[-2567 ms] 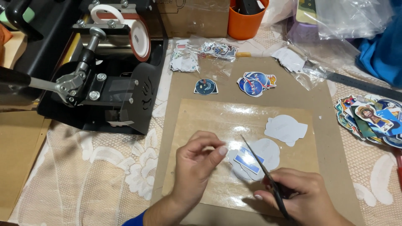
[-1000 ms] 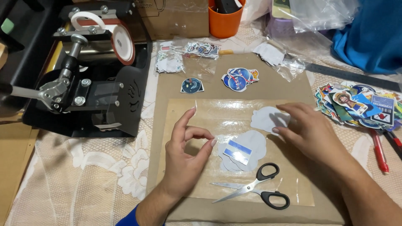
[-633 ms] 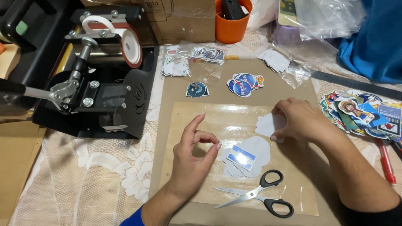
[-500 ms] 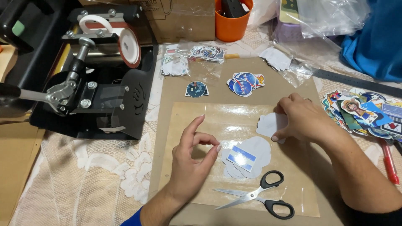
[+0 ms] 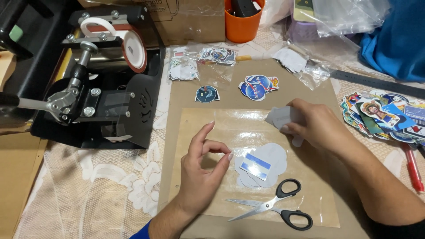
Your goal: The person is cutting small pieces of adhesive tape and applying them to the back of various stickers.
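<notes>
My left hand (image 5: 201, 177) rests on a clear plastic sheet (image 5: 230, 124) over brown card, fingers curled and apart, holding nothing. Just right of it lies a stack of pale cut-out shapes (image 5: 265, 166) topped by a blue and white rectangular sticker (image 5: 255, 165). My right hand (image 5: 316, 126) grips a grey-white cut-out shape (image 5: 278, 117) lifted off the sheet's upper right. Black-handled scissors (image 5: 276, 208) lie shut on the sheet near its front edge, below both hands.
A black mug heat press (image 5: 97, 88) stands at left. Round stickers (image 5: 256, 85) and small bags of stickers (image 5: 212, 57) lie at the back. An orange cup (image 5: 241, 26), a steel ruler (image 5: 376, 82), a pile of colourful stickers (image 5: 385, 115) and a red pen (image 5: 412, 166) sit right.
The scissors left my right hand and now lie on the sheet. My right hand reached to the upper right and picked up the grey-white cut-out. My left hand stayed in place.
</notes>
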